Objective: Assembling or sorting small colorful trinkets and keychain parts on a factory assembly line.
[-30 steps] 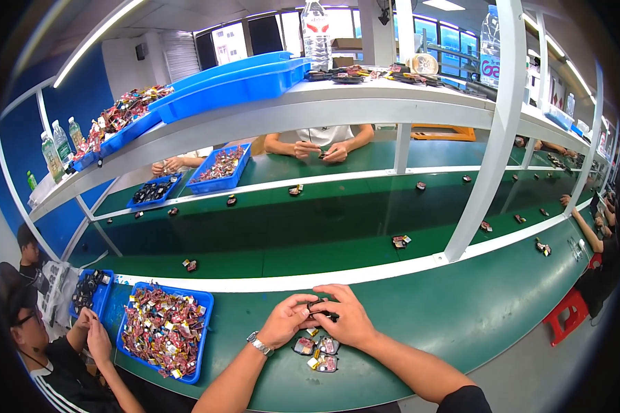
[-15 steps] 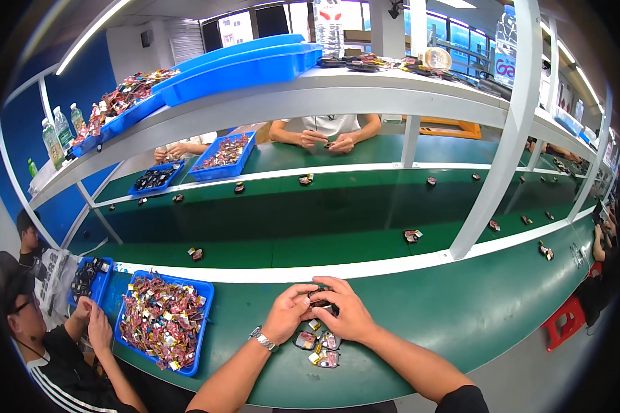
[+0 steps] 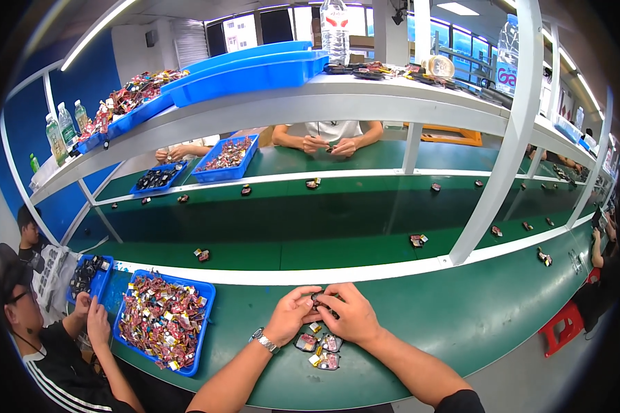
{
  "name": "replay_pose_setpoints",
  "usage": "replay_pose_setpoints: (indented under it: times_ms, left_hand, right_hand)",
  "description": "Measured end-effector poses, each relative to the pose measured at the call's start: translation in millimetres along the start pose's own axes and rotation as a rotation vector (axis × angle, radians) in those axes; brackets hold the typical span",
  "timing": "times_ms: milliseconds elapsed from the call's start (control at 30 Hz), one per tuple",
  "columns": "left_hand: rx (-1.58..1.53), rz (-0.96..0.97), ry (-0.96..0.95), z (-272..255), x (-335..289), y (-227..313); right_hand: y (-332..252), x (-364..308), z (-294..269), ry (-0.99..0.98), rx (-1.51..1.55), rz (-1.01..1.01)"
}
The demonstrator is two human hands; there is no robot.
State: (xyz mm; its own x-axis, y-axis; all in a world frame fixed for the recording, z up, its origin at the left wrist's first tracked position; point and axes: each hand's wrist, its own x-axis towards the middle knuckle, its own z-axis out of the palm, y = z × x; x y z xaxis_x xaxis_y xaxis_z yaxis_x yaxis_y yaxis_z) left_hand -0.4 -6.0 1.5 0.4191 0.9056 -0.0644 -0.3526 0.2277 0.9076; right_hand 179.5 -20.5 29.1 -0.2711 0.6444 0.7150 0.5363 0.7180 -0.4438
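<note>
My left hand point(image 3: 291, 320), with a metal watch at its wrist, and my right hand point(image 3: 352, 315) meet over the green bench. Their fingertips pinch a small black plastic piece point(image 3: 317, 300) from both sides. My fingers cover most of it, so its full shape cannot be made out. Just below my hands lies a cluster of small black housings point(image 3: 306, 341) with red circuit boards and yellow-and-white parts, resting on the bench.
To the left, a blue tray point(image 3: 209, 303) is heaped with red-and-yellow circuit boards; beside it sits a co-worker point(image 3: 62, 351). Beyond a white rail point(image 3: 289, 276), a green belt point(image 3: 310, 255) carries scattered assemblies. A white post point(image 3: 489, 158) and overhead shelf point(image 3: 365, 93) stand ahead.
My fingers have drawn in around the black piece, and the right hand's fingers are more bent. The scene sits slightly lower in view. The cluster on the bench stays put.
</note>
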Motion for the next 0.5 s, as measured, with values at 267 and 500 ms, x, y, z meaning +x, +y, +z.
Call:
replay_pose_setpoints:
  times_ms: [267, 500]
  left_hand:
    - [-0.015, -0.011, -0.009, 2.5, 0.3, 2.0]
    - [0.041, -0.034, 0.001, 4.0, 0.5, 1.8]
  right_hand:
    - [1.7, -3.0, 2.5, -0.037, -0.137, -0.031]
    - [1.3, -4.5, 1.9, -0.04, -0.233, -0.102]
